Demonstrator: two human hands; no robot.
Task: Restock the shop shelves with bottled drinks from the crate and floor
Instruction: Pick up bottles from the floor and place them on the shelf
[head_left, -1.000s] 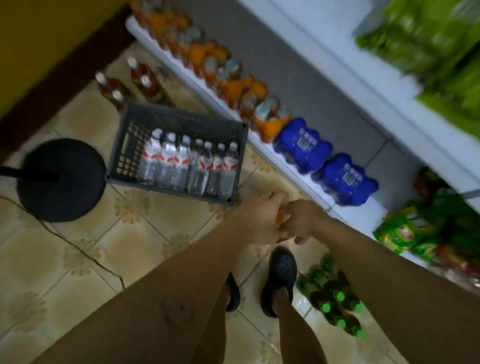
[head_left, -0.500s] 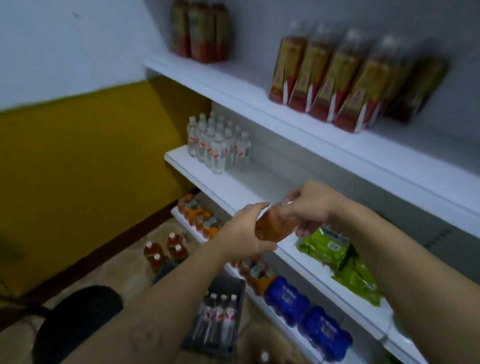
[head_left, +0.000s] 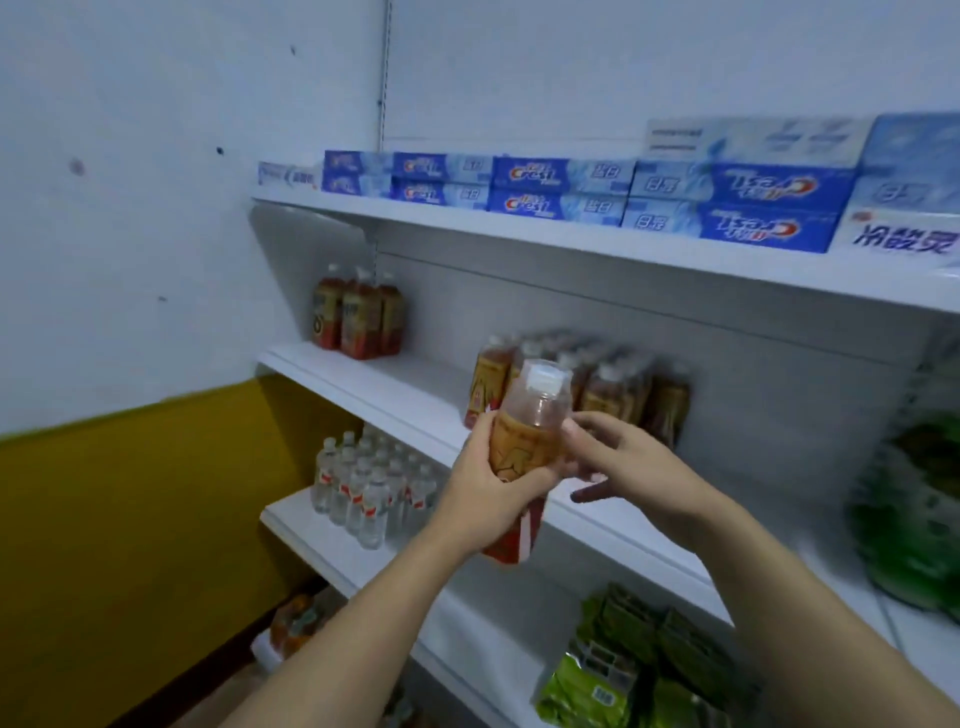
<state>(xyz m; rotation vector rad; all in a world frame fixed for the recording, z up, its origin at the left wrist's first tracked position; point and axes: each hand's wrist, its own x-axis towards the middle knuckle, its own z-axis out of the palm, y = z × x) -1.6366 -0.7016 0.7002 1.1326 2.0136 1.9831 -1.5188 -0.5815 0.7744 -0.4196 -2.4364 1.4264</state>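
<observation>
Bottle lifted higher, left hand grip wrapped round it, right hand spread, tea bottles behind.

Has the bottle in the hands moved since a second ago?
Yes. The tea bottle, gripped by the left hand, has risen from floor level to the front of the tea-bottle shelf; the right hand touches it.

Blue-and-white toothpaste boxes, stacked two high, row running 11 to 2 o'clock. Green snack packets at 5 o'clock. More green bags, blurred, at 3 o'clock. Yellow wall band at 8 o'clock.
</observation>
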